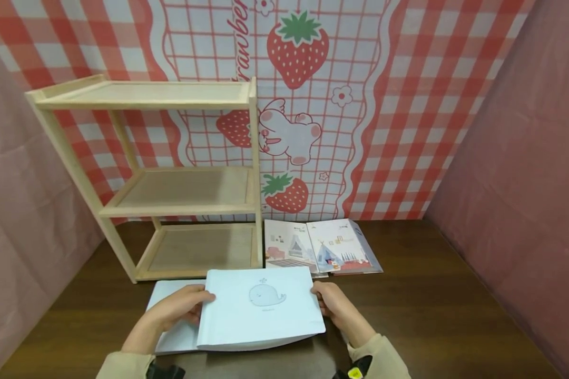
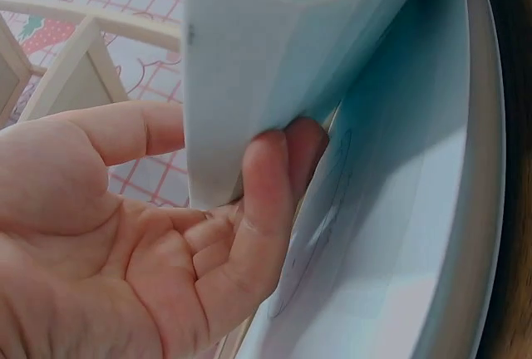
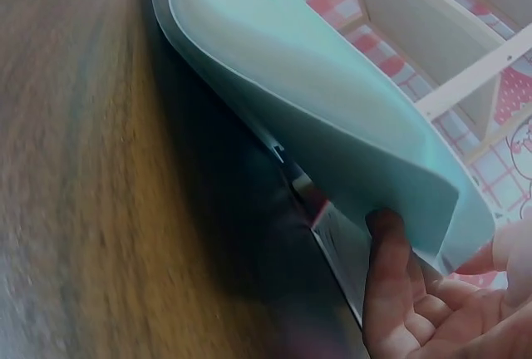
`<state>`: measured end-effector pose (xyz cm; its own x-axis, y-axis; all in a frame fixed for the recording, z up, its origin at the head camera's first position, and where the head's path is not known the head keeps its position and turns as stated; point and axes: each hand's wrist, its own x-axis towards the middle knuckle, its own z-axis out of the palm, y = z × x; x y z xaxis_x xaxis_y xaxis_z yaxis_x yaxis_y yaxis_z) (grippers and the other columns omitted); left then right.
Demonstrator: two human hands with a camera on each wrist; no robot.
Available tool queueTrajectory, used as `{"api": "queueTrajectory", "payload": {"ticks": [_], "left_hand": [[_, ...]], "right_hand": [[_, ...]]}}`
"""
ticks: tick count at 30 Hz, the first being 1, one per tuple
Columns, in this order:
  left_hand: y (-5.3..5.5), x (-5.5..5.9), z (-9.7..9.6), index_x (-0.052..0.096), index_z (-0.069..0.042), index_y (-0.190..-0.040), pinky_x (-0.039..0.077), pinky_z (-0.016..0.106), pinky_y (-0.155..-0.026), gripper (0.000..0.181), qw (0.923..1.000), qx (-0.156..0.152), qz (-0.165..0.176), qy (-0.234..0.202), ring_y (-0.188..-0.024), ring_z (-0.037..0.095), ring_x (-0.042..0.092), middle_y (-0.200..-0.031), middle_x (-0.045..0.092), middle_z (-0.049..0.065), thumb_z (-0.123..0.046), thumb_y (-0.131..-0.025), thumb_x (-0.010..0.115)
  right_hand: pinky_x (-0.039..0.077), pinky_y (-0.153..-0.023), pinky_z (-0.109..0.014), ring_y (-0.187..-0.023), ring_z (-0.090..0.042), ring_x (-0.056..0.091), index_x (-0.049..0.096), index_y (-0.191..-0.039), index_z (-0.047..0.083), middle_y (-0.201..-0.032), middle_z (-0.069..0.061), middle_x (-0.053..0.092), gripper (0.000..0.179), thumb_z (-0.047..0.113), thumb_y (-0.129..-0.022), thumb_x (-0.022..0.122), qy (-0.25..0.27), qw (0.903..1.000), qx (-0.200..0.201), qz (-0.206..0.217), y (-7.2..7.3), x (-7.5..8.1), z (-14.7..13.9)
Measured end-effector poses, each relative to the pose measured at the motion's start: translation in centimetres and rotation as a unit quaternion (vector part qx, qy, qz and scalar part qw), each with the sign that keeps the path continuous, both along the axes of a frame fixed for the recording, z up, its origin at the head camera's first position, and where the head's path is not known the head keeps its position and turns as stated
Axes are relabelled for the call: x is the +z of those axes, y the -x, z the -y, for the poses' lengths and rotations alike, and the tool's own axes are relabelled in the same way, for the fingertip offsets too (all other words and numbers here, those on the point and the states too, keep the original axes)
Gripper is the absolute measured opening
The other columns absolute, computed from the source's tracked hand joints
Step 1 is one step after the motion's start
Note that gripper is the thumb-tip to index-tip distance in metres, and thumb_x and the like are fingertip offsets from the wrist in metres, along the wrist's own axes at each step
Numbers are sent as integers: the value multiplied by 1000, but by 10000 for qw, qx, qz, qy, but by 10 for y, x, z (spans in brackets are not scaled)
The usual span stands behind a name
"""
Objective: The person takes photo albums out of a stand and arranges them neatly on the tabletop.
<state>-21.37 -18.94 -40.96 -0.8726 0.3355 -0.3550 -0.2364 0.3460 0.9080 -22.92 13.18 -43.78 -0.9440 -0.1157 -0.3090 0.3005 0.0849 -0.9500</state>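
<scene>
Both hands hold a pale blue book point(image 1: 263, 310) with a whale drawn on its cover. At its left edge the left hand point(image 1: 177, 308) grips it, thumb on top and fingers curled beneath, as the left wrist view also shows. The right hand point(image 1: 336, 310) pinches the opposite edge; in the right wrist view its fingers point(image 3: 389, 276) lie under the cover. A second pale blue book point(image 1: 163, 289) lies lower, partly hidden by the held one and the left hand. Part of its cover point(image 2: 374, 234) shows below the left fingers, apart from the held book.
Behind the left hand stands a wooden three-tier shelf point(image 1: 177, 210). Picture books point(image 1: 322, 247) with tent drawings lie at its right, on the dark wooden table point(image 1: 431, 305). A strawberry-print cloth point(image 1: 398, 131) hangs behind, with pink cloths point(image 1: 517, 158) at the sides.
</scene>
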Motion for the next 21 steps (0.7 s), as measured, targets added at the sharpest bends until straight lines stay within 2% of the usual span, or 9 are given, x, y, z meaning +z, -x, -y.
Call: {"api": "queueTrajectory", "payload": {"ticks": [6,13,17,21], "left_hand": [[4,4,-8,43,7,-106,46,28,-54,40,10000,57,57,-25,-58,13,48,-75,50,7,-23,-81,49],[5,3,-20,45,5,-100,47,29,-53,33,9998,144,104,48,-58,14,48,-74,49,8,-21,-81,49],[6,2,-26,45,4,-96,47,29,-54,29,9999,55,110,-31,-58,15,48,-76,49,9,-20,-81,48],[6,2,-32,46,5,-98,47,31,-55,30,10000,6,83,-47,-59,16,50,-77,50,10,-19,-81,48]], "right_hand": [[23,-38,-17,-40,-4,24,31,-53,13,-47,6,25,23,8,-72,41,-73,9996,-264,7,0,3,-5],[22,-37,-16,-39,-3,25,30,-53,14,-48,8,25,21,12,-71,40,-191,9994,-300,-44,2,2,-15],[25,-38,-18,-39,-3,28,34,-56,11,-48,7,28,17,13,-72,41,-292,9988,-387,65,3,-1,-20],[36,-42,-22,-44,-7,41,48,-70,3,-53,3,43,14,15,-74,43,-402,9978,-525,79,0,0,-23]]}}
